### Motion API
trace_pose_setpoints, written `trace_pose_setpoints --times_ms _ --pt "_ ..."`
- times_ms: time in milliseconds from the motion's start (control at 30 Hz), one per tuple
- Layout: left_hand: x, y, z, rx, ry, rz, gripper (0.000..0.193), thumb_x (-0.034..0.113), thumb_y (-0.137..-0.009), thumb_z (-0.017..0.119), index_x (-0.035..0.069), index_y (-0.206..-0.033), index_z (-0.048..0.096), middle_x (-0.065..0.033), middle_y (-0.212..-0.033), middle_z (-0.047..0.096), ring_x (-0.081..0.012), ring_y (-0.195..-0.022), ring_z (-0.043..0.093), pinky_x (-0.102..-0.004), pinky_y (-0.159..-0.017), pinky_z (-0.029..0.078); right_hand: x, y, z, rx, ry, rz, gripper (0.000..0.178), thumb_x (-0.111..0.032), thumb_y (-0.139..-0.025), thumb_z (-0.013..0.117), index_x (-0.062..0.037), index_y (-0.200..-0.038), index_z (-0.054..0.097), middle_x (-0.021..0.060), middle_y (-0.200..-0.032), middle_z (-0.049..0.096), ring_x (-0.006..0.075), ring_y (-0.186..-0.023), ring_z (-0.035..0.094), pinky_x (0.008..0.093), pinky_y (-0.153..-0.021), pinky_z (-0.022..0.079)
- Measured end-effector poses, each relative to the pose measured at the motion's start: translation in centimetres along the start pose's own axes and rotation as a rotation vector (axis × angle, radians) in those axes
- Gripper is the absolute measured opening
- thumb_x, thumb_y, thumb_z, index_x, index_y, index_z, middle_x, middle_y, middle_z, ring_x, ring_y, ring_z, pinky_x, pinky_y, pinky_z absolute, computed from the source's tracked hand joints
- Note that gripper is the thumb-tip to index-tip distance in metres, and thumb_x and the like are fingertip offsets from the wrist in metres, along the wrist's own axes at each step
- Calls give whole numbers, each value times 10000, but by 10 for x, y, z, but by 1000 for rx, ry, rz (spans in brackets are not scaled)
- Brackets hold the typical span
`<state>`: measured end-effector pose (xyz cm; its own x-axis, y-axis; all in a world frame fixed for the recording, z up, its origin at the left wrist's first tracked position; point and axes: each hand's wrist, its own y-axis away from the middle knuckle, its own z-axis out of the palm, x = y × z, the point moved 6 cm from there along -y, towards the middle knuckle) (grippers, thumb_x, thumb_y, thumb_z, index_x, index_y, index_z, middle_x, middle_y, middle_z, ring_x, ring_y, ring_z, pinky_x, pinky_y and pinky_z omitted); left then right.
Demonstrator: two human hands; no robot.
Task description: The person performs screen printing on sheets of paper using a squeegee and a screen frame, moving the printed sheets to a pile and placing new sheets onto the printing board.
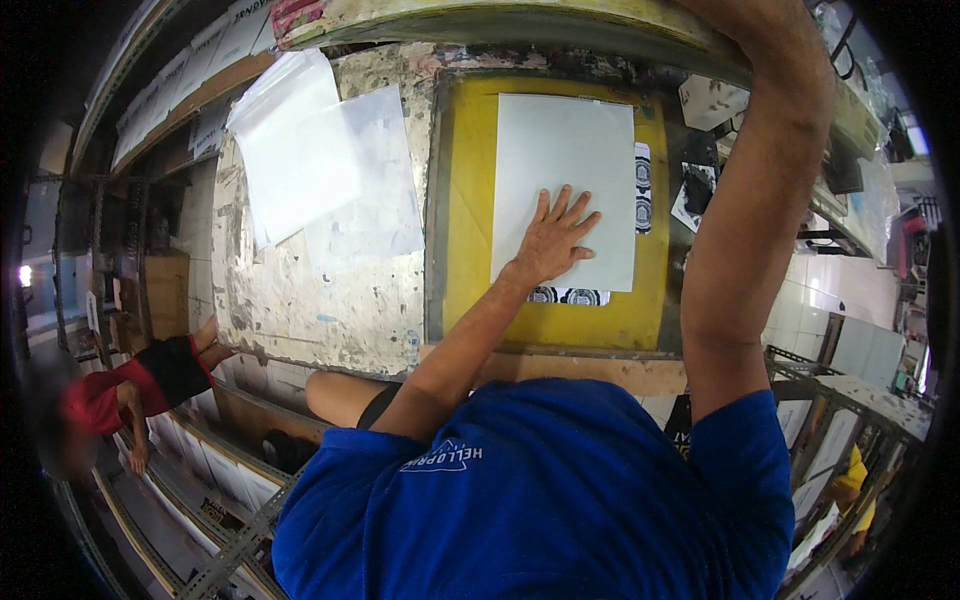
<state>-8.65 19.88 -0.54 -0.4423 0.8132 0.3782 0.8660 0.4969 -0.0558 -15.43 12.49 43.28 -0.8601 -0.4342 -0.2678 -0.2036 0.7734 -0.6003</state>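
Note:
My left hand (553, 240) lies flat with its fingers spread on a plain white sheet (565, 140). That sheet rests on a yellow panel (600, 330) set in a worn frame. From under its lower and right edges peeks a sheet printed with black round designs (585, 297). My right arm (755, 200) reaches up along the panel's right side and bends toward the top edge, where a long stained frame bar (600, 22) crosses. The right hand itself is out of the picture.
Left of the panel, loose white sheets (300, 165) and a translucent sheet (385, 170) lie on a paint-stained tabletop (320, 320). A small black-printed piece (694, 195) sits to the right. Metal racks stand around. Someone in a red shirt (100, 397) is at far left.

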Motion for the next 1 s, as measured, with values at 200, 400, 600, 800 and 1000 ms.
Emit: trace_pose_setpoints --times_ms 200,400,600,800,1000 --pt "-3 10 -35 198 151 14 706 454 -910 643 138 -1507 435 -102 -1583 382 -371 -1497 252 -586 -1220 115 -10 0 -9 -161 -147 104 343 -209 -887 629 22 -1113 743 121 -807 753 144 -602 638 292 -572 528" --pt "-22 83 -184 1091 1096 -116 1276 370 -601 954 -43 -1560 221 -174 -1384 544 -298 -1271 534 -441 -1111 370 -11 61 18 -19 34 86 502 -113 -728 723 -120 -1230 715 111 -755 649 245 -640 587 335 -591 478" --pt "-29 178 -172 1055 1277 -541 1201 143 -583 966 -27 -1550 274 -168 -1352 576 -274 -1220 576 -426 -1068 456 -48 168 70 -70 113 144 596 -117 -676 798 -216 -1259 719 132 -838 630 315 -723 576 403 -682 468" --pt "-51 237 -66 855 819 -509 878 125 -582 929 -13 -1372 571 -183 -1366 564 -320 -1225 557 -409 -1051 447 -11 258 160 -290 -158 429 540 -182 -738 797 -224 -1268 708 147 -901 636 314 -758 588 428 -729 454" --pt "-51 240 -56 645 296 -583 792 271 -623 898 47 -1331 625 -207 -1447 482 -386 -1267 453 -476 -1078 373 -14 311 226 -659 128 398 827 -128 -695 779 -230 -1470 508 147 -1144 568 302 -1098 503 505 -991 305"
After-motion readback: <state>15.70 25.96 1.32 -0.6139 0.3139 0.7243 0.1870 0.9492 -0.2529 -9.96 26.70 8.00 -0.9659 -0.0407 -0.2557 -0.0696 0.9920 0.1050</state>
